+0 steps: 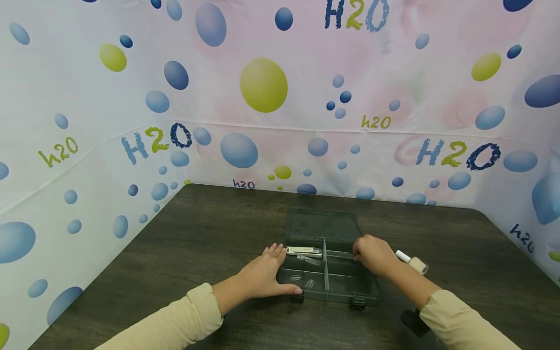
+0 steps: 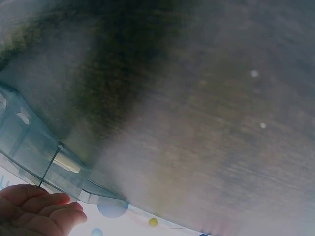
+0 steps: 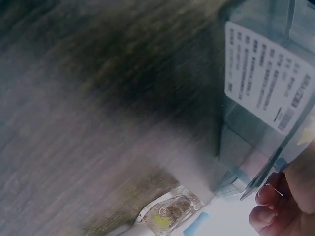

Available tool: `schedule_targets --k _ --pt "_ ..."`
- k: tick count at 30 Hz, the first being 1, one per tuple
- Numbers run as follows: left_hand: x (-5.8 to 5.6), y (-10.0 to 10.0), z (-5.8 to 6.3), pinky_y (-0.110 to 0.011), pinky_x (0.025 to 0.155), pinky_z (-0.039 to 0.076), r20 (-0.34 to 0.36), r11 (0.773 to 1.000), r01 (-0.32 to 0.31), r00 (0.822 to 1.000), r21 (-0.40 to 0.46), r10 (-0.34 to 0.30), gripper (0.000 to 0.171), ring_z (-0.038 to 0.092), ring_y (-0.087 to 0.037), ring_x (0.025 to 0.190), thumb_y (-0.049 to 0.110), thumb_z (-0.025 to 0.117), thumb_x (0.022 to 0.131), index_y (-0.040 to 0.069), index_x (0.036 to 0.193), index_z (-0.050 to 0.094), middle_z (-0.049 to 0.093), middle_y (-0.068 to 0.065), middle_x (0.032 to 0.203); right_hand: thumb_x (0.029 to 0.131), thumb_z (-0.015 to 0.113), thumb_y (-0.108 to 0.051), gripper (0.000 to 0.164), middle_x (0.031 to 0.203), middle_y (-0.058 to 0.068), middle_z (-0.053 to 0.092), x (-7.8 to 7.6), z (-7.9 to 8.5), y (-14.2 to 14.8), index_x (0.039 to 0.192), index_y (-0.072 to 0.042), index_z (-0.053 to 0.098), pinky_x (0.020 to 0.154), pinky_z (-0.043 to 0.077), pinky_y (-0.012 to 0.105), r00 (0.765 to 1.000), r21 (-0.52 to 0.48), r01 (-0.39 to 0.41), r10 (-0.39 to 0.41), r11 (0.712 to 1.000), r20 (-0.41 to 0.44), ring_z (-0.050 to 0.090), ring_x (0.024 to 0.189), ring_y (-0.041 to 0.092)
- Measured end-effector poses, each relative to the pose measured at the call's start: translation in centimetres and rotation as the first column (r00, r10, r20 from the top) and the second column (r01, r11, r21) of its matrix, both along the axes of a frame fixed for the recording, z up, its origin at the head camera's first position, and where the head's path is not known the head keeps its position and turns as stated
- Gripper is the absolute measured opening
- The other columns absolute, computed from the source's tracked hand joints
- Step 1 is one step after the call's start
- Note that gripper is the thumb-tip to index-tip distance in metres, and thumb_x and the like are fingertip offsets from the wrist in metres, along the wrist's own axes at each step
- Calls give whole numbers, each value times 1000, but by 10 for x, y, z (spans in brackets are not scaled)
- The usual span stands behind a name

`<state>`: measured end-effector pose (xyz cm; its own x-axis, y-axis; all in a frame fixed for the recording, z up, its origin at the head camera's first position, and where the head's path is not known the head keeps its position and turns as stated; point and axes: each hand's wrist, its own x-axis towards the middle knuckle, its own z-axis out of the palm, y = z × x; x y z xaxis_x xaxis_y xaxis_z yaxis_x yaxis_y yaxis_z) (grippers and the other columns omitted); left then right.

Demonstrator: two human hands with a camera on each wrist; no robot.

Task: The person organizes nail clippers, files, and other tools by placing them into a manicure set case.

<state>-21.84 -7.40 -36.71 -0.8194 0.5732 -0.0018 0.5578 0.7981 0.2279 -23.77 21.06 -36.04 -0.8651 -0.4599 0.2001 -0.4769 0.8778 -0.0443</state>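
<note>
A translucent dark grey divided box (image 1: 352,294) lies on the table with its lid (image 1: 323,226) raised behind it. My left hand (image 1: 262,272) rests against its left side, fingers extended toward the back corner and thumb along the front edge. In the back left compartment are a nail clipper (image 1: 304,251) and a clear strip (image 1: 308,260). Small clear pieces (image 1: 309,283) lie in the front left one. My right hand (image 1: 375,253) has bent fingers at the back right compartment, by the right wall; I cannot tell whether they pinch something.
A nail polish bottle (image 1: 417,265) with a white cap (image 1: 403,256) lies on its side to the right of the box. A black object (image 1: 413,323) shows partly from under the right sleeve. A printed label (image 3: 266,78) is on the box in the right wrist view. Patterned curtain stands behind the dark table (image 1: 210,228).
</note>
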Motion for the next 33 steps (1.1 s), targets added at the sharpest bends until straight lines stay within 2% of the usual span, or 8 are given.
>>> schedule_targets --k 5,9,13,18,22,27,33 --pt "0 0 0 -45 113 29 -3 1000 3 1000 3 -3 94 29 -34 138 63 60 78 -5 140 37 32 -22 147 76 73 -11 2 74 0 64 -3 -3 3 75 -10 71 55 49 25 1000 -13 -7 7 1000 -3 56 68 14" --pt "0 1 0 -45 113 29 -3 1000 4 1000 3 -4 94 29 -34 138 63 61 78 -5 140 36 32 -22 147 80 70 -11 3 75 -1 64 -4 -3 8 78 -10 72 56 49 25 1000 -79 -16 15 997 -14 57 67 12" --pt "1 1 0 -45 112 29 1 1000 4 1000 3 -4 94 29 -35 138 63 61 78 -5 140 36 32 -22 147 81 69 -9 4 76 -1 64 -1 0 12 83 -7 72 56 49 23 996 -169 -39 26 985 -80 57 65 10" --pt "0 1 1 -46 112 29 8 1000 -1 1000 3 1 95 29 -35 138 62 61 78 -5 140 36 32 -23 147 81 69 -8 9 83 2 65 8 9 18 89 -5 71 56 47 23 989 -280 -35 -7 959 -147 55 68 10" --pt "0 1 1 -47 112 30 7 1000 0 1000 3 0 95 29 -36 138 62 61 78 -5 140 36 32 -23 147 79 71 -6 17 91 9 66 17 14 24 95 -1 69 60 50 28 975 -340 -51 -27 939 -219 59 74 18" --pt "0 1 1 -47 112 29 10 1000 -1 1000 2 1 95 29 -36 138 62 60 79 -5 140 35 32 -23 147 75 74 -3 27 95 13 65 27 13 33 101 2 66 66 53 41 951 -359 -65 -51 931 -305 61 86 29" --pt "0 0 0 -47 112 29 7 1000 2 1000 -1 -2 95 29 -36 138 62 60 79 -5 140 35 31 -24 147 73 75 -3 36 99 18 64 39 10 48 106 5 64 67 51 46 952 -371 -2 -111 929 -284 59 90 34"
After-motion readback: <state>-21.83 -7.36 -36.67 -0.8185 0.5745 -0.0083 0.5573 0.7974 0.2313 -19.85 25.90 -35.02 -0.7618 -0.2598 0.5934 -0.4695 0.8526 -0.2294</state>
